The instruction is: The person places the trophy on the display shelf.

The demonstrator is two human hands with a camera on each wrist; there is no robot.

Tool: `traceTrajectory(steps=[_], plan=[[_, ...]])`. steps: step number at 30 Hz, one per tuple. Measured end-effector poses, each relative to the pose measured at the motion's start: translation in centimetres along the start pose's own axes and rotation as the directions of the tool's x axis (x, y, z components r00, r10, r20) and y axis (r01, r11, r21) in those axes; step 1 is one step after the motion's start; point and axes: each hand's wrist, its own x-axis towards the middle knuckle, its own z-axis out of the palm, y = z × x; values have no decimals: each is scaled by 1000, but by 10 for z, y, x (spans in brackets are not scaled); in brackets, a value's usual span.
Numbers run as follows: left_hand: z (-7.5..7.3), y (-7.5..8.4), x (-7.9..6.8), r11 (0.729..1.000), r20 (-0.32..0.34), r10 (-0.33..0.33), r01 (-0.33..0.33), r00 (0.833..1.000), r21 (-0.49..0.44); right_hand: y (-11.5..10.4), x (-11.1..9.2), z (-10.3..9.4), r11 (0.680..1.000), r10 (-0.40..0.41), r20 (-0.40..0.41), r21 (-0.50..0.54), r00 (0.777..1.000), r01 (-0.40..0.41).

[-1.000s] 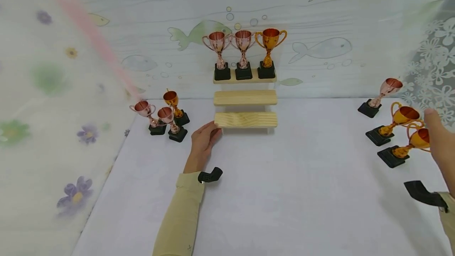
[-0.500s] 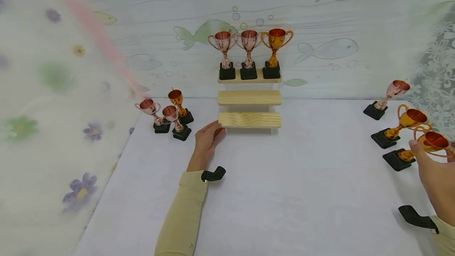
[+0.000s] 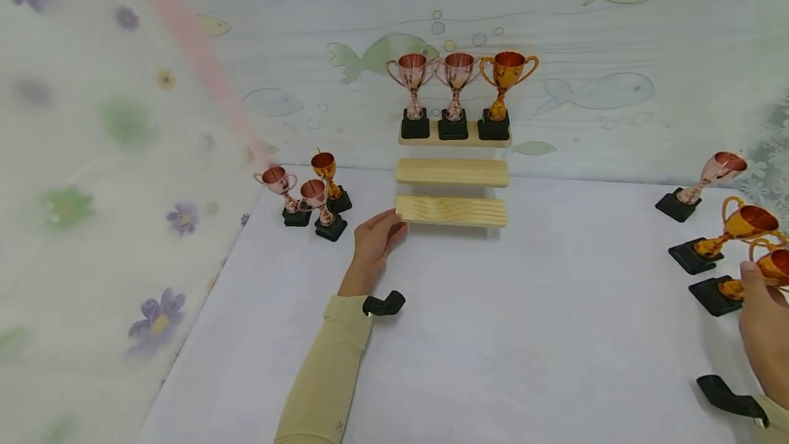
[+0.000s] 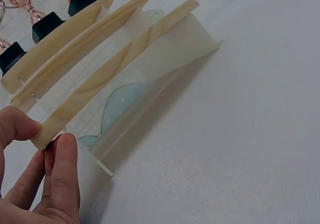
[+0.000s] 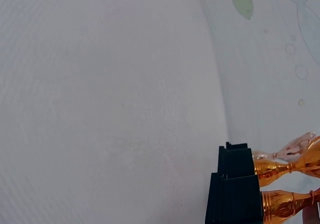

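My left hand (image 3: 373, 247) pinches the left end of the lowest board of a three-step wooden display stand (image 3: 453, 211). In the left wrist view the thumb lies over the board's corner and the fingers are bent beneath it. At the far right, my right hand (image 3: 763, 327) holds the nearest gold trophy cup (image 3: 778, 266) around its cup; part of it runs out of the head view. Its black base (image 5: 235, 199) shows in the right wrist view, where the hand is mostly out of frame. Behind it are another gold trophy (image 3: 748, 223) and a pink one (image 3: 721, 168).
Two pink trophies (image 3: 411, 70) and a gold one (image 3: 508, 72) stand on the top step. Left of the stand are a gold trophy (image 3: 324, 166) and two pink trophies (image 3: 316, 192) close together. A white cloth (image 3: 524, 334) covers the table; a patterned curtain (image 3: 585, 33) hangs behind.
My right hand has come down onto the nearest gold trophy and taken hold of its cup. The left hand keeps its pinch on the stand. The whole head view has shifted rightward.
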Motion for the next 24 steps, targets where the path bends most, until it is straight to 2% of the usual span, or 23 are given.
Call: traceTrajectory(steps=[3,6,10,15,19,22,24], plan=[[2,0,0,1000,0,-6,6,1000,19,5,3,2,999,-46,-22,28,999,46],[3,0,-1,1000,5,-9,9,1000,28,-7,-16,2,996,-30,-44,78,999,33],[3,2,-3,1000,7,-5,5,1000,31,-24,-46,0,995,-15,-46,94,999,20],[4,5,-7,998,15,6,-7,1000,56,-37,-68,1,993,-87,-76,71,993,92],[4,6,-8,998,19,14,-15,1000,68,-42,-81,5,967,-234,-123,70,965,243],[3,6,-8,997,18,18,-19,1000,68,-43,-83,8,919,-371,-139,88,918,385],[3,6,-7,997,17,24,-25,1000,72,-42,-84,10,864,-467,-136,140,873,484]])
